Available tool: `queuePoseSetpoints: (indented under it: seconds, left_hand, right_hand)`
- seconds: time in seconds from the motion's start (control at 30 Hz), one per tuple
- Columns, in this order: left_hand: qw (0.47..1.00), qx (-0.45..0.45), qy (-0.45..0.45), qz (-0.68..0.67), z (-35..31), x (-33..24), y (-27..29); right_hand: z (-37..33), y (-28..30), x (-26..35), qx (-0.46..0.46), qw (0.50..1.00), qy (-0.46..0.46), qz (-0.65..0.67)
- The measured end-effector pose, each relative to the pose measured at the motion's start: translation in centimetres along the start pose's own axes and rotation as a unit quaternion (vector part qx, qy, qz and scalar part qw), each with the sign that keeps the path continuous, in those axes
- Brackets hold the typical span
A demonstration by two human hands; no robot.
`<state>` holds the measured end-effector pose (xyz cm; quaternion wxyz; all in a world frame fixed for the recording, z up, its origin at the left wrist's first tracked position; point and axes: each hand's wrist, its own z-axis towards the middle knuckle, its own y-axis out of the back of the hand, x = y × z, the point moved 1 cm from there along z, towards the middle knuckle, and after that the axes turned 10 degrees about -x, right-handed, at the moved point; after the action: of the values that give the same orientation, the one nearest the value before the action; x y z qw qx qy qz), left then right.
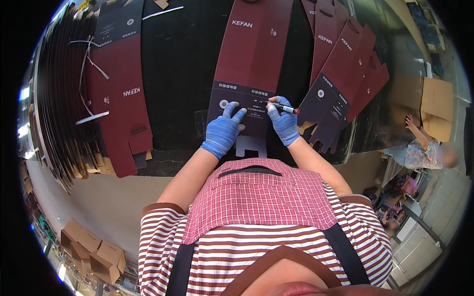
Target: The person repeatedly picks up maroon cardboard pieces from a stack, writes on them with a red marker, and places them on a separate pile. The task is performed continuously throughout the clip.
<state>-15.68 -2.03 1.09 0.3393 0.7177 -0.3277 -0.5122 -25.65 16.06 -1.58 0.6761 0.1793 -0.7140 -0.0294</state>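
A flat, unfolded maroon and dark-grey carton [249,56] lies lengthwise in front of me on the black table [180,64]. My left hand [222,134], in a blue knitted glove with bare fingertips, rests on the carton's dark lower part with its fingers apart. In my right hand [283,124], gloved the same way, a black marker pen with a red end [287,108] is gripped. Its tip points left, at the printed dark panel, close to the carton's right edge. Whether the tip touches the surface is too small to tell.
Several similar cartons [340,64] overlap in a fan on the right. To the left, another maroon carton [121,103] lies beside a tall row of stacked cardboard, with white strapping [89,74] over it. Open brown boxes [94,249] stand lower left. A co-worker [424,150] is at the right.
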Motion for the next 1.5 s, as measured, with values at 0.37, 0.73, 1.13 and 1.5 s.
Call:
queuePoseSetpoints:
  seconds: [0.37, 0.73, 1.13, 1.5]
  left_hand:
    - [1.0, -0.008, -0.002, -0.009, 0.0, 0.0, 0.3]
    - [0.973, -0.174, 0.15, -0.018, 1.1, 3.7, 2.6]
    - [0.864, -0.111, 0.311, -0.381, 5.3, 5.5, 0.3]
    - [0.798, 0.007, 0.255, -0.546, 3.1, -0.7, 3.7]
  right_hand:
    - [0.0, 0.2, -0.5, -0.049, 0.999, 0.007, -0.022]
    - [2.1, 10.9, 0.9, -0.246, 0.969, 0.027, 0.004]
    - [-0.5, 2.2, 0.3, -0.116, 0.905, -0.186, 0.365]
    - [-2.4, 6.0, 3.9, -0.165, 0.873, -0.168, 0.427]
